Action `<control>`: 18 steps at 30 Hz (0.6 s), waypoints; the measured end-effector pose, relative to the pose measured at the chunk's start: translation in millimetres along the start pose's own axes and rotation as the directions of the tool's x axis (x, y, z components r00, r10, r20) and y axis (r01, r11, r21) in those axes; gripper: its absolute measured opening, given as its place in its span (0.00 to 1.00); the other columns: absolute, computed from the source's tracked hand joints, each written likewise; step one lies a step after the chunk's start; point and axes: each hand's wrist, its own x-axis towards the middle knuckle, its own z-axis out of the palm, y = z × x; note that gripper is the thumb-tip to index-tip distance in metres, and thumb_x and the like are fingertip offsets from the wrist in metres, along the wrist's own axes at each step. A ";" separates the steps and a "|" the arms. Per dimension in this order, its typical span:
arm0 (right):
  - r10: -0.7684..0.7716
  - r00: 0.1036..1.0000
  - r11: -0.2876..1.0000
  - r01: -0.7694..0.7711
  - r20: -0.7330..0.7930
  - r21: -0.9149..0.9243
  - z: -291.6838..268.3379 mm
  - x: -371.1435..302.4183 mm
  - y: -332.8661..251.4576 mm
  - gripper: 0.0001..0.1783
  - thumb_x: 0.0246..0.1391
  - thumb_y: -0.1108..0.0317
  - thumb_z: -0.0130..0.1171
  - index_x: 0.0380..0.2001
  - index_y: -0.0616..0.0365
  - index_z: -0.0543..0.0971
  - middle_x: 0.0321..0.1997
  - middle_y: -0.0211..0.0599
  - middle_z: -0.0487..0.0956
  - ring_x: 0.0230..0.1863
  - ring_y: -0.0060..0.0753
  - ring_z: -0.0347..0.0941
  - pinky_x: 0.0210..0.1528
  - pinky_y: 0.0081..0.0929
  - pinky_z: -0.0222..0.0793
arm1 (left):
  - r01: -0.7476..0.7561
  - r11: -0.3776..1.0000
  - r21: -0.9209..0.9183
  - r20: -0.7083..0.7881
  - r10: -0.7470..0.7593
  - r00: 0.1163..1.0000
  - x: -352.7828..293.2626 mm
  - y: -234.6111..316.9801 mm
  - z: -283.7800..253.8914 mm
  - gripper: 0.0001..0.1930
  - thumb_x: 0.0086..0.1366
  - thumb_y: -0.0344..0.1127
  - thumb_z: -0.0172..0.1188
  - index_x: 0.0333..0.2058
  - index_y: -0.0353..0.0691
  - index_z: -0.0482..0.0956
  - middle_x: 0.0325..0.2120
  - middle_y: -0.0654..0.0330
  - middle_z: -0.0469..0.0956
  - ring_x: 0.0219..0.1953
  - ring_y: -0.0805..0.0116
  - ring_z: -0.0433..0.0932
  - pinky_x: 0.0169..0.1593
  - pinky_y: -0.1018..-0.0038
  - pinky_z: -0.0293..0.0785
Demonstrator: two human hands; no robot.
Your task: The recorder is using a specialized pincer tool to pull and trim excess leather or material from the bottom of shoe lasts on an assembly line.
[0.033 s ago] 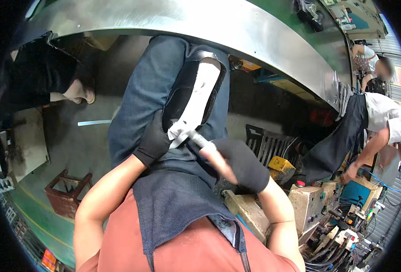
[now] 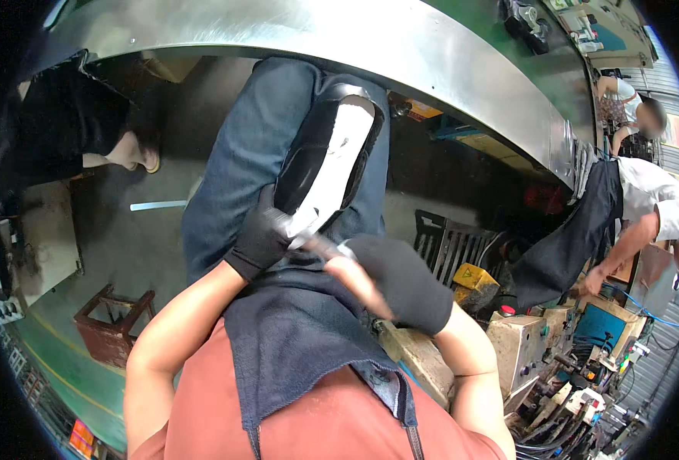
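A black shoe (image 2: 338, 162) lies sole-up across the lap (image 2: 256, 146). At its seven o'clock the left hand (image 2: 260, 241) grips it; at five, the right hand (image 2: 402, 282) clenches a blurred tool (image 2: 322, 247).

One warning triangle, no readable words

The yellow box (image 2: 475, 285) carries a dark-edged triangle sign (image 2: 466, 273) near the upper left corner of its top face; the mark inside it is too small to make out. Small dark marks show on the white lining (image 2: 332, 172) of the black shoe (image 2: 302, 173), toward its upper end, none legible. Pale marks on the orange panel (image 2: 82, 438) are too blurred to read, and so is the reddish poster (image 2: 676, 132) on the wall (image 2: 667, 75).
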 end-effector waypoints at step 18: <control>0.234 0.972 0.971 -0.235 -0.037 -0.042 1.6 -57.5 82.3 0.15 0.60 0.58 0.56 0.30 0.61 0.77 0.26 0.50 0.75 0.28 0.55 0.72 0.30 0.39 0.66 | -0.117 0.953 0.280 0.317 0.023 0.948 20.5 48.7 -123.3 0.43 0.47 0.42 0.75 0.59 0.34 0.65 0.50 0.41 0.74 0.55 0.48 0.74 0.58 0.64 0.69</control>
